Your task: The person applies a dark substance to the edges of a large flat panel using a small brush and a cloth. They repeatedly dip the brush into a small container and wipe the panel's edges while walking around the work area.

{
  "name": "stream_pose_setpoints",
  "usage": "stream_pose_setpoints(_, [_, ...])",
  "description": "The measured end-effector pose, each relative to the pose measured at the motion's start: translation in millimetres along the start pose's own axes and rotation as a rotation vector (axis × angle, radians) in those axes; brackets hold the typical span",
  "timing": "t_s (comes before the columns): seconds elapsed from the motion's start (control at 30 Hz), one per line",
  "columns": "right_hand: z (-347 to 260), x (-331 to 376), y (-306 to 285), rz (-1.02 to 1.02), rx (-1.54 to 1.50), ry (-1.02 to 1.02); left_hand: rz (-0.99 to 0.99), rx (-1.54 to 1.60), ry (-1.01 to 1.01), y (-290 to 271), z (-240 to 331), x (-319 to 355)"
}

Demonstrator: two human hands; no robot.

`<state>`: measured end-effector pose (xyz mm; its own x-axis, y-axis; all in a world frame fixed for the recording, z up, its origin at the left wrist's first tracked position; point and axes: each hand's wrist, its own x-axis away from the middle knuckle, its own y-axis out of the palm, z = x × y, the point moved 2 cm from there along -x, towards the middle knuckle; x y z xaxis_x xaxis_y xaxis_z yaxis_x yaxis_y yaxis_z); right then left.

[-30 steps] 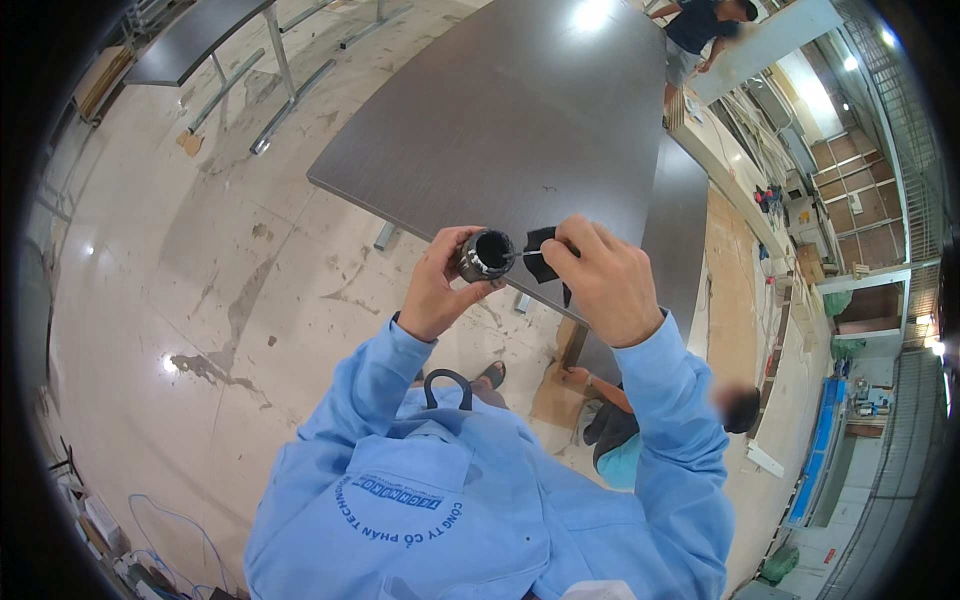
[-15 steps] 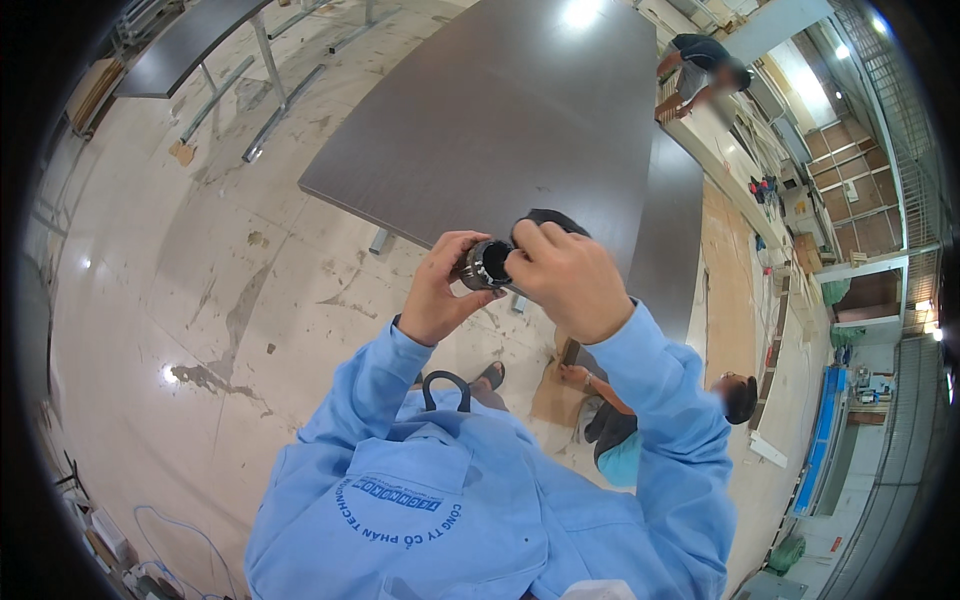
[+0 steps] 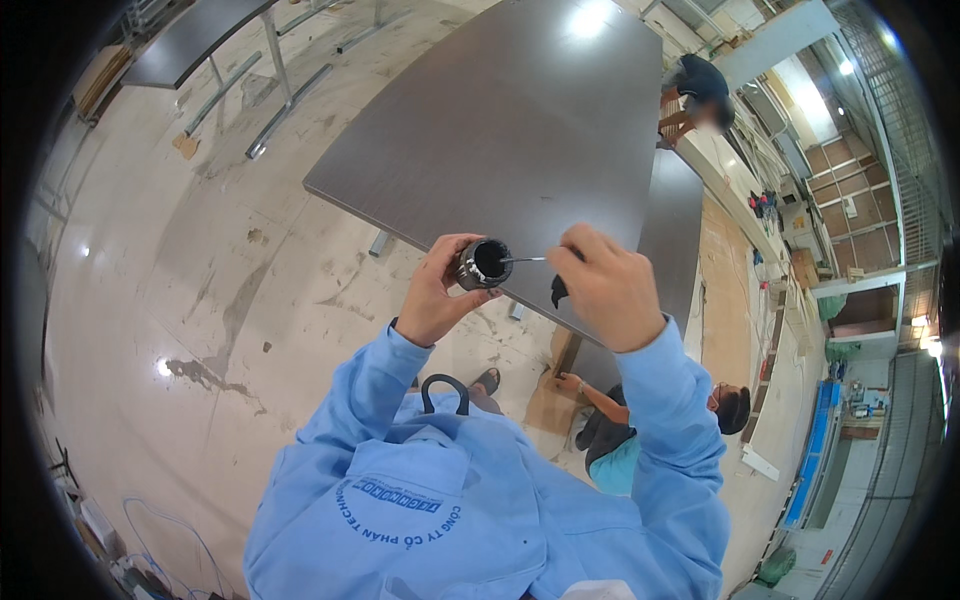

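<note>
Black, round, open-mouthed jar (image 3: 480, 266) clamped in the left hand (image 3: 440, 283); the right hand (image 3: 610, 283), beside it, pinches a thin, grey rod (image 3: 528, 259): a still jar should guide it best.

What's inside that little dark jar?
The jar looks black inside, and a thin rod from the right hand reaches its open mouth. The bottom is lost in the dark, and I can't make out the rod's tip.
</note>
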<state>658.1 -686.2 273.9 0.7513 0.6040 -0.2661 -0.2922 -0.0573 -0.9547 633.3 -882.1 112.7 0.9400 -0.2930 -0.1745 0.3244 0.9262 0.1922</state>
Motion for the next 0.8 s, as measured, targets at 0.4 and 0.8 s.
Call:
stream_pose_setpoints(0.4, [5.6,9.0,4.1,-0.032,-0.074,0.052,-0.017,0.071,0.03,2.0,-5.5,-1.8])
stream_pose_setpoints(0.8, [1.0,9.1,5.1,0.157,-0.044,0.1,0.003,0.1,0.034,0.3,-2.4,-1.9])
